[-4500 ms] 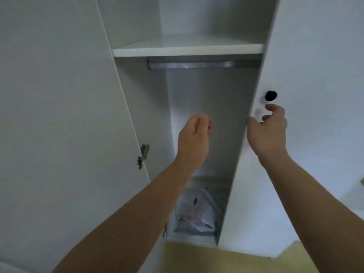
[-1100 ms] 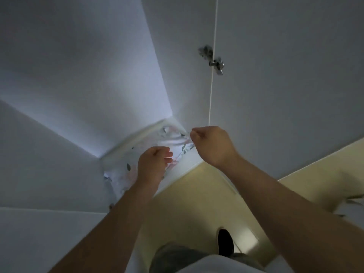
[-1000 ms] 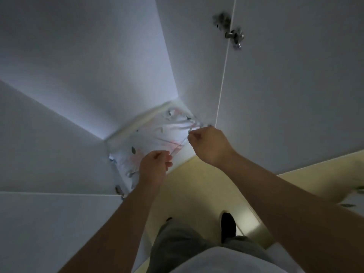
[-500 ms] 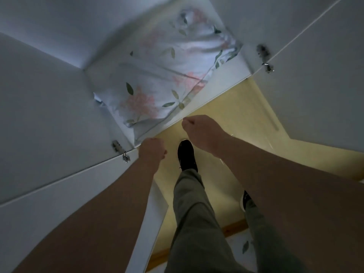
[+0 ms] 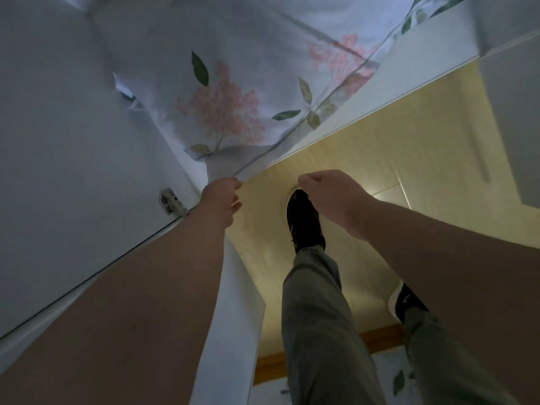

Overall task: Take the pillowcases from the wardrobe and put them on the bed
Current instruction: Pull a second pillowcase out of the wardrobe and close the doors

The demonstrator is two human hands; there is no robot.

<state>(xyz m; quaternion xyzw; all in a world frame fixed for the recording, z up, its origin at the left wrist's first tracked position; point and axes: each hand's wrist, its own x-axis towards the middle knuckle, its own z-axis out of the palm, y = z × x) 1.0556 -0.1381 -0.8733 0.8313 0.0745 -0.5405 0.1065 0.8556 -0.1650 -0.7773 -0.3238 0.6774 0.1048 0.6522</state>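
White pillowcases [image 5: 233, 92] printed with pink flowers and green leaves lie flat on the wardrobe floor [image 5: 415, 57], filling the upper half of the view. My left hand [image 5: 222, 197] is closed at their near corner, pinching the fabric's edge where it hangs over the wardrobe's front lip. My right hand [image 5: 330, 197] is a closed fist above the yellow floor, a little in front of the wardrobe and apart from the fabric; nothing shows in it.
The open left wardrobe door [image 5: 73, 171] with its hinge [image 5: 171, 201] stands beside my left arm; the right door [image 5: 514, 118] is at the right edge. My legs and black shoes [image 5: 304, 220] stand on the yellow floor [image 5: 394, 147]. A wooden bed edge [image 5: 380, 340] shows below.
The view has dropped closer to the wardrobe floor. Both hands have drawn back to its front edge; the left still pinches the pillowcase corner, the right fist now sits clear of the fabric.
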